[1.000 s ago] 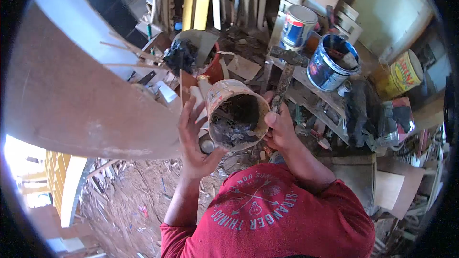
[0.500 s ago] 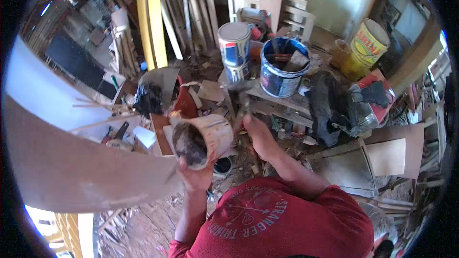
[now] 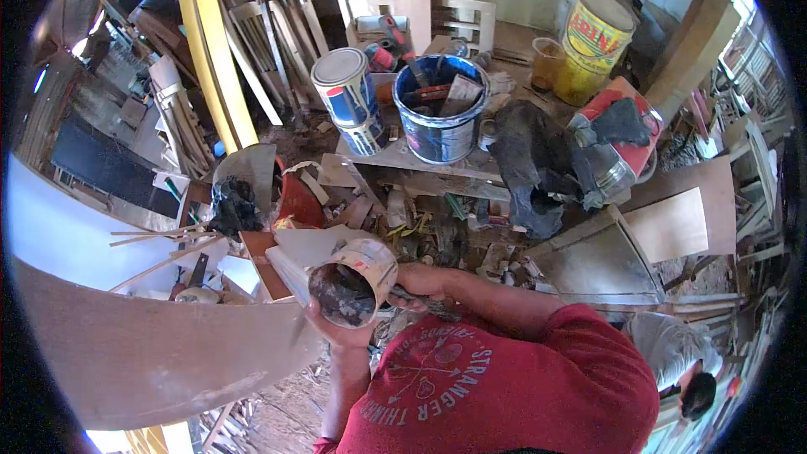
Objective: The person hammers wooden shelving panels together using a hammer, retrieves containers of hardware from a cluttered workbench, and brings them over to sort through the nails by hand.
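**Bucket [image 3: 377, 262] tilted in the left hand [image 3: 342, 331]**

On my feed, the left fingers clasp the bucket's lower side; its dark, crusted mouth faces me. The right hand [image 3: 422, 281] is just beside its wall, fingers partly hidden, so I cannot tell what they pinch. Beyond, a blue pail [image 3: 444, 136] and a lidded can [image 3: 348, 103] stand on a low table [image 3: 469, 172].

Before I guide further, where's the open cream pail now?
In the head view, the cream pail sits just left of centre, held in the left hand, with the right hand beside it.
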Action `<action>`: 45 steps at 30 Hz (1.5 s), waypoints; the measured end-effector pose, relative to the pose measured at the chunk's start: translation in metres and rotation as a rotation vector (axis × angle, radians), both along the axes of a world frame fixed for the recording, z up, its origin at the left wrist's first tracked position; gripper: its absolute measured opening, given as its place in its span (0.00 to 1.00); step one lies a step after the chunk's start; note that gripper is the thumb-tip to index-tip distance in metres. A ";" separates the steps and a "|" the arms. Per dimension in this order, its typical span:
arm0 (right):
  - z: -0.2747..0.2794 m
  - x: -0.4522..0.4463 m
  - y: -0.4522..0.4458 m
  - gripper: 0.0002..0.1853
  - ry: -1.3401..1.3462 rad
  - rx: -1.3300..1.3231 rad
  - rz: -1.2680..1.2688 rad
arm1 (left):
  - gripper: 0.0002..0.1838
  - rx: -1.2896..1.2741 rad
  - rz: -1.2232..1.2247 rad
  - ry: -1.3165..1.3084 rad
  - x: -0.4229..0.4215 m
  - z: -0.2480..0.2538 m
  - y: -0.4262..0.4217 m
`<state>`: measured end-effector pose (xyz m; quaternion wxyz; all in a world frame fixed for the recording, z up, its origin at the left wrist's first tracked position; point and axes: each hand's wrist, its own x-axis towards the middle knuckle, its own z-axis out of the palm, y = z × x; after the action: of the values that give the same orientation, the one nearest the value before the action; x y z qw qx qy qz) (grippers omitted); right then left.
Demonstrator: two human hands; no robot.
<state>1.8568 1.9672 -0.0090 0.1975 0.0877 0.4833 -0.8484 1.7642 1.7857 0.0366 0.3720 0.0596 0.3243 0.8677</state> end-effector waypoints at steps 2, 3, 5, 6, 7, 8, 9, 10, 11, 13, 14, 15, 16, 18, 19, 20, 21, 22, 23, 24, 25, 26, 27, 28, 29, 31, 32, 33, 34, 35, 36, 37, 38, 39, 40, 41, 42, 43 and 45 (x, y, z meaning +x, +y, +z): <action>-0.013 -0.005 -0.002 0.18 0.125 0.238 0.025 | 0.51 0.002 0.061 -0.024 0.001 -0.009 0.004; -0.017 -0.005 0.001 0.18 0.075 0.415 0.011 | 0.51 -0.002 0.066 -0.007 0.003 -0.008 0.005; -0.038 -0.002 0.000 0.19 0.433 0.702 -0.062 | 0.52 -0.012 0.075 0.030 0.009 -0.002 0.008; -0.040 0.002 0.002 0.19 0.461 0.809 -0.062 | 0.51 -0.013 0.121 0.015 0.005 -0.014 0.004; -0.041 0.006 0.004 0.19 0.486 0.917 -0.063 | 0.51 -0.014 0.168 0.000 -0.003 -0.037 -0.003; -0.030 0.013 0.008 0.19 0.357 0.988 -0.025 | 0.50 -0.014 0.217 -0.016 -0.010 -0.049 -0.008; -0.011 0.019 0.010 0.19 0.226 1.057 0.017 | 0.50 -0.209 0.311 0.315 -0.016 -0.043 -0.007; 0.050 0.022 0.025 0.18 0.296 1.053 -0.002 | 0.50 -0.407 0.402 0.645 -0.021 -0.031 -0.003; 0.119 0.022 0.043 0.18 0.364 1.036 -0.009 | 0.49 -0.423 0.422 0.658 -0.025 -0.029 -0.009; 0.184 0.005 0.066 0.15 0.785 0.904 -0.414 | 0.49 -0.254 0.391 0.379 -0.038 -0.029 -0.022; 0.223 -0.001 0.082 0.14 0.885 0.941 -0.554 | 0.48 -0.060 0.335 0.093 -0.044 -0.030 -0.024; 0.261 -0.006 0.091 0.14 0.979 1.046 -0.815 | 0.49 -0.088 0.307 0.094 -0.040 -0.016 -0.025; 0.287 -0.024 0.118 0.14 0.967 1.028 -0.937 | 0.48 -0.074 0.338 0.081 -0.039 -0.016 -0.028; 0.331 -0.052 0.172 0.10 0.923 1.035 -1.249 | 0.48 -0.034 0.407 0.053 -0.037 -0.020 -0.036; 0.335 -0.069 0.212 0.19 0.749 1.029 -1.263 | 0.48 -0.052 0.448 0.050 -0.035 -0.020 -0.042; 0.337 -0.094 0.264 0.16 0.806 1.042 -1.294 | 0.47 -0.070 0.492 0.044 -0.031 -0.022 -0.048; 0.319 -0.129 0.333 0.11 0.664 1.216 -1.296 | 0.47 -0.085 0.538 0.036 -0.027 -0.024 -0.056; 0.295 -0.149 0.371 0.10 0.509 1.274 -1.234 | 0.47 -0.076 0.567 0.042 -0.022 -0.030 -0.066; 0.271 -0.169 0.408 0.10 0.359 1.336 -1.156 | 0.47 -0.065 0.598 0.050 -0.018 -0.037 -0.077; 0.245 -0.185 0.430 0.10 0.267 1.415 -0.951 | 0.47 -0.054 0.633 0.059 -0.017 -0.041 -0.079; 0.219 -0.200 0.452 0.11 0.195 1.492 -0.736 | 0.46 -0.064 0.670 0.018 -0.004 -0.015 -0.069; 0.213 -0.210 0.447 0.11 0.111 1.499 -0.590 | 0.45 -0.030 0.690 0.020 -0.004 -0.019 -0.072; 0.213 -0.217 0.434 0.12 0.035 1.506 -0.438 | 0.44 0.004 0.704 0.024 -0.001 -0.027 -0.081; 0.207 -0.218 0.420 0.13 -0.114 1.321 -0.421 | 0.43 0.031 0.715 0.026 0.003 -0.036 -0.088; 0.200 -0.225 0.424 0.14 -0.079 1.287 -0.402 | 0.41 -0.003 0.695 0.046 0.009 -0.031 -0.091; 0.166 -0.245 0.461 0.15 -0.009 1.150 -0.368 | 0.41 -0.057 0.804 -0.003 0.020 -0.029 -0.091; 0.165 -0.252 0.460 0.13 -0.047 1.231 -0.287 | 0.41 -0.048 0.827 -0.008 0.023 -0.032 -0.092; 0.168 -0.253 0.457 0.12 -0.088 1.310 -0.209 | 0.41 -0.038 0.850 -0.012 0.026 -0.034 -0.093; 0.155 -0.262 0.472 0.11 -0.120 1.356 -0.154 | 0.41 -0.050 0.824 0.028 0.026 -0.030 -0.090; 0.129 -0.281 0.490 0.11 -0.111 1.280 -0.174 | 0.41 -0.062 0.793 0.065 0.029 -0.025 -0.088; 0.087 -0.312 0.527 0.12 -0.088 1.129 -0.249 | 0.41 -0.077 0.759 0.097 0.033 -0.023 -0.086; 0.053 -0.338 0.551 0.13 -0.065 0.998 -0.320 | 0.42 -0.048 0.744 0.074 0.033 -0.030 -0.090; 0.056 -0.336 0.543 0.12 -0.058 0.878 -0.418 | 0.42 -0.056 0.757 0.082 0.033 -0.028 -0.087; 0.068 -0.328 0.525 0.11 -0.045 0.756 -0.515 | 0.43 -0.065 0.764 0.088 0.032 -0.023 -0.082; 0.093 -0.309 0.522 0.09 0.007 0.869 -0.505 | 0.43 -0.081 0.800 0.062 0.031 -0.023 -0.079; 0.127 -0.283 0.509 0.08 0.055 0.984 -0.498 | 0.43 -0.097 0.834 0.037 0.030 -0.022 -0.077; 0.171 -0.258 0.495 0.07 0.120 1.263 -0.367 | 0.43 -0.095 0.842 0.019 0.029 -0.022 -0.077; 0.207 -0.232 0.489 0.07 0.084 1.340 -0.380 | 0.44 -0.093 0.849 0.001 0.027 -0.022 -0.078; 0.239 -0.192 0.514 0.07 -0.021 1.455 -0.284 | 0.44 -0.143 0.897 -0.053 0.024 -0.013 -0.066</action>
<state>1.6651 2.4816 0.2303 -0.0176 0.2663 0.9054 -0.3303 1.7882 1.7201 0.0235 -0.0292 -0.1350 0.3677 0.9196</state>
